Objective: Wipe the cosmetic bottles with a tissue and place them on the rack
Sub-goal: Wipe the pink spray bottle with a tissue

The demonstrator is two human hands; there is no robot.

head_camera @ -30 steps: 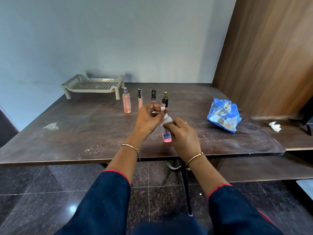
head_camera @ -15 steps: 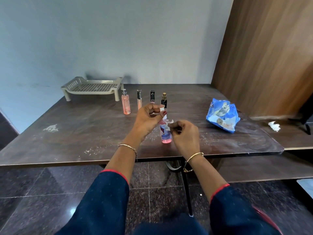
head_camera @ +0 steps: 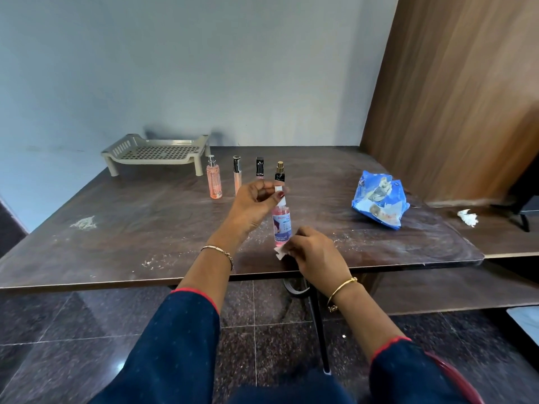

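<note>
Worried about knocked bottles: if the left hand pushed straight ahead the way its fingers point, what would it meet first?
Likely the black gold-capped bottle, just beyond the left hand; depth is unclear.

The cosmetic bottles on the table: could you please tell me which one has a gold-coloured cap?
The dark bottle at the right end of the back row, just behind the left hand. The others there have silver or black tops.

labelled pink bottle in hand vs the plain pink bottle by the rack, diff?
The labelled pink bottle is held by the left hand at its top, with the right hand pressing a tissue at its base; the plain pink bottle stands untouched. The first carries a blue-and-white label; the second has none. Both are upright and hold pink liquid.
</note>
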